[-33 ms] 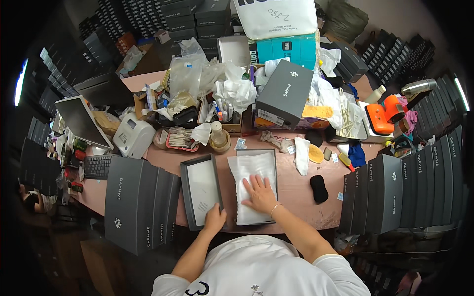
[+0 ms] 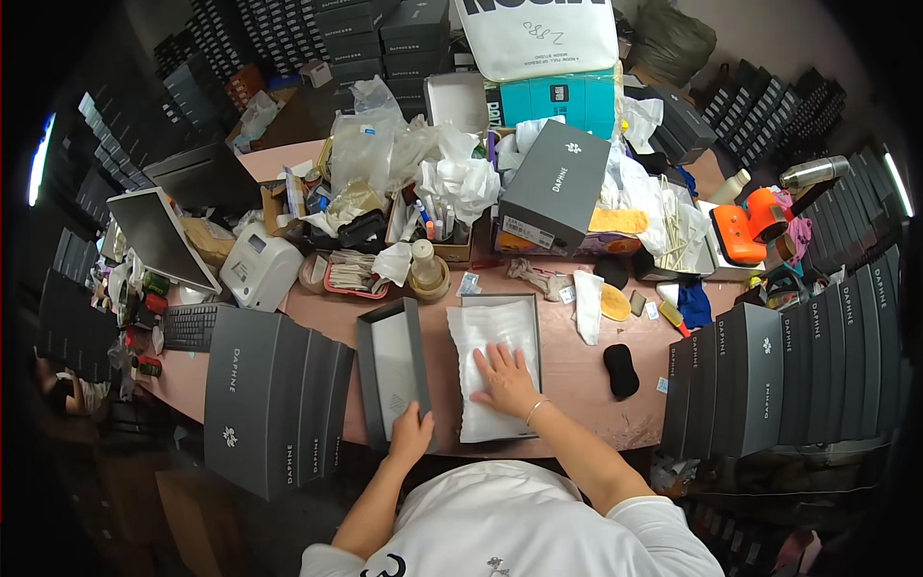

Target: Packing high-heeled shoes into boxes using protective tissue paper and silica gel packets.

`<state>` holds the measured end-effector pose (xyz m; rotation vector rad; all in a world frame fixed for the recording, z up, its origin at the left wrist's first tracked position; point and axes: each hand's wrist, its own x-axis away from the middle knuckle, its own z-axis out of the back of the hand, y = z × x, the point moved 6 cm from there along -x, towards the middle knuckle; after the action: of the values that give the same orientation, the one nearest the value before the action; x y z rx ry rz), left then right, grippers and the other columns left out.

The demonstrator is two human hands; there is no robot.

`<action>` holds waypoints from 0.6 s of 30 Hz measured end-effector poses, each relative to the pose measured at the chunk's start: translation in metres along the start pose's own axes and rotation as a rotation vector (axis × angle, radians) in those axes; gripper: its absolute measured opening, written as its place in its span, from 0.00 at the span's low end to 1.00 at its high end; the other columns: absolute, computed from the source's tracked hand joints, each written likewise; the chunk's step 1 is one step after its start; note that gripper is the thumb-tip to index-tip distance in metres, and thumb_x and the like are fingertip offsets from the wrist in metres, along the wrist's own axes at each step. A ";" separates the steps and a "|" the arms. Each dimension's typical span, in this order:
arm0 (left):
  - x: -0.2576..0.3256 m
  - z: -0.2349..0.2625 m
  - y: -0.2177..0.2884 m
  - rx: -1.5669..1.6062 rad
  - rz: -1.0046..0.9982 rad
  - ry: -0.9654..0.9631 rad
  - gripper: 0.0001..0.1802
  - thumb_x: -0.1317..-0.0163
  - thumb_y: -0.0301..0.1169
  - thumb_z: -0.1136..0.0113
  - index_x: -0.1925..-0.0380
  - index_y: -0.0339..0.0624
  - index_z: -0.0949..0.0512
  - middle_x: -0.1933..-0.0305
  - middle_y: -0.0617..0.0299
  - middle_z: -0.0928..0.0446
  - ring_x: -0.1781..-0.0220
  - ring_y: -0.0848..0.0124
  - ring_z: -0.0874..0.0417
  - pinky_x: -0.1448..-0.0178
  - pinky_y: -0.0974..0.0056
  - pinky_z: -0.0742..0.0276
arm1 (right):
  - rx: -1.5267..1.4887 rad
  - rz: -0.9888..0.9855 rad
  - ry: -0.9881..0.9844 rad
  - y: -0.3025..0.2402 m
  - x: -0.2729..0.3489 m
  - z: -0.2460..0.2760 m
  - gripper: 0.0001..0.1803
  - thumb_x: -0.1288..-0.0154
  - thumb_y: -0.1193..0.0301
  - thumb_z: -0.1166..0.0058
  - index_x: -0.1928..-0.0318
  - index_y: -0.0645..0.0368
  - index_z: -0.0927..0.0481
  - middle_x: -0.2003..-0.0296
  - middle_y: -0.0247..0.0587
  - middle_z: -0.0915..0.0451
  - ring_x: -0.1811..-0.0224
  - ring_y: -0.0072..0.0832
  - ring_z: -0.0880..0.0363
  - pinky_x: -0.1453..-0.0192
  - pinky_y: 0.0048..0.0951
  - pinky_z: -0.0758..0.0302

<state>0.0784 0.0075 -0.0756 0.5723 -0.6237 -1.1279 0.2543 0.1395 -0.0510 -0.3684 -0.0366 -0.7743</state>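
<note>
A dark grey shoebox lid or tray [image 2: 392, 341] with a pale inside sits in front of me, a little left of centre, somewhat tilted. My left hand [image 2: 411, 435] is closed on its near right corner. Beside it on the right lies another grey box part [image 2: 538, 332], covered by a thin white wrapping sheet [image 2: 481, 332] that overhangs its left edge. Flat on this sheet rests my right hand [image 2: 505, 378], fingers spread. Whatever lies under the sheet is hidden.
Grey shoeboxes stand in rows at the left [image 2: 264, 404] and right [image 2: 735, 380]. A black oval pad [image 2: 621, 371] and a yellow sponge [image 2: 614, 302] lie on the pink table [image 2: 586, 409]. Behind are a closed grey box [image 2: 555, 183], a white label printer [image 2: 260, 269] and a monitor [image 2: 163, 240].
The left box part has tilted, so less of its inside shows. My left hand has shifted slightly left with it. The right hand stays on the white sheet.
</note>
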 end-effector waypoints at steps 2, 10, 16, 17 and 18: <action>0.031 0.057 0.010 0.518 0.043 -0.059 0.09 0.36 0.28 0.44 0.64 0.31 0.29 0.75 0.60 0.24 0.74 0.74 0.25 0.69 0.67 0.30 | -0.119 -0.007 0.050 -0.004 0.000 0.007 0.43 0.38 0.52 0.43 0.30 0.60 0.46 0.34 0.60 0.43 0.30 0.54 0.46 0.28 0.53 0.50; 0.010 0.018 0.098 0.954 0.039 -0.598 0.22 0.33 0.34 0.44 0.43 0.34 0.31 0.49 0.57 0.25 0.47 0.71 0.24 0.43 0.67 0.29 | -1.183 -0.396 0.473 0.029 0.084 0.076 0.34 0.28 0.61 0.53 0.29 0.64 0.48 0.35 0.52 0.36 0.34 0.33 0.36 0.31 0.31 0.40; -0.026 -0.032 0.083 0.286 -0.337 -0.077 0.36 0.36 0.48 0.43 0.43 0.24 0.33 0.30 0.30 0.52 0.29 0.40 0.44 0.29 0.52 0.43 | -0.941 -0.593 0.606 0.089 0.068 -0.001 0.26 0.30 0.58 0.51 0.41 0.66 0.29 0.50 0.55 0.21 0.48 0.38 0.22 0.44 0.33 0.29; -0.025 -0.038 0.071 0.345 -0.234 -0.056 0.36 0.36 0.48 0.44 0.42 0.24 0.34 0.30 0.30 0.51 0.30 0.39 0.43 0.29 0.51 0.43 | -0.905 -0.586 0.544 0.084 0.062 -0.001 0.27 0.32 0.56 0.49 0.42 0.66 0.28 0.52 0.57 0.20 0.49 0.42 0.22 0.45 0.34 0.28; -0.025 -0.046 0.049 0.352 -0.117 -0.034 0.36 0.35 0.47 0.45 0.41 0.24 0.35 0.30 0.32 0.51 0.31 0.40 0.41 0.30 0.51 0.42 | -0.881 -0.573 0.482 0.076 0.053 -0.002 0.28 0.33 0.55 0.48 0.43 0.65 0.27 0.54 0.59 0.20 0.49 0.45 0.21 0.46 0.36 0.27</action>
<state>0.1351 0.0521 -0.0774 0.9014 -0.8344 -1.1458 0.3444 0.1532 -0.0673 -1.0194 0.6990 -1.4168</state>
